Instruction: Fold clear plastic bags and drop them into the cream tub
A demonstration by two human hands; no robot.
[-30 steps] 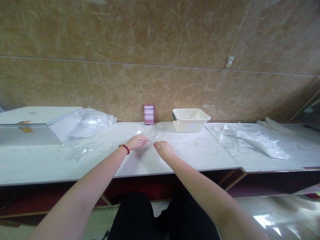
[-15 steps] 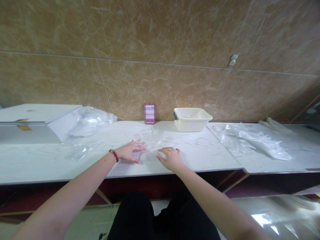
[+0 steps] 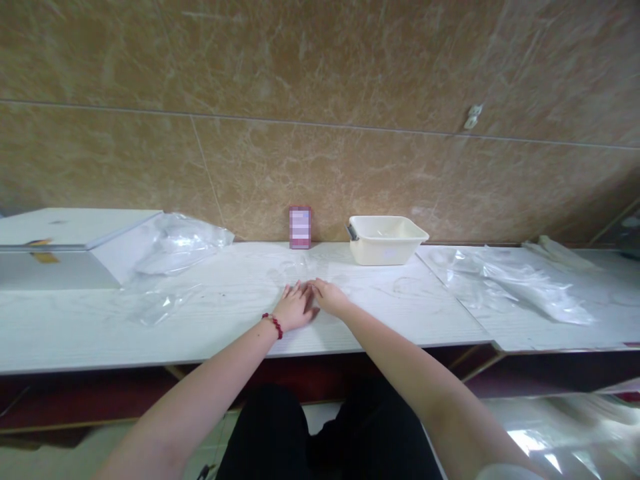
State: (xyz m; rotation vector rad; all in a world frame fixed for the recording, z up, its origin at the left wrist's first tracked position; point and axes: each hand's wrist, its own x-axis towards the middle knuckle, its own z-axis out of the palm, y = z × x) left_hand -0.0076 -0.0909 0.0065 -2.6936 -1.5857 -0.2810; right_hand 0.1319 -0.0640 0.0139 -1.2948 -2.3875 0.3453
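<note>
Clear plastic (image 3: 294, 263) lies laid out on a white tabletop (image 3: 240, 333), nothing visible inside, at the fingers of a spread left hand (image 3: 293, 309) and a right hand (image 3: 329, 297) with bunched fingertips, any pinch unclear.

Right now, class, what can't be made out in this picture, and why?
All in the head view:
- Pink-edged item, its print: blurred into blocks.
- White box, left end: cut off by the picture edge.
- Whatever the right hand may pinch: too small.
- Spot under the left hand: covered.
</note>
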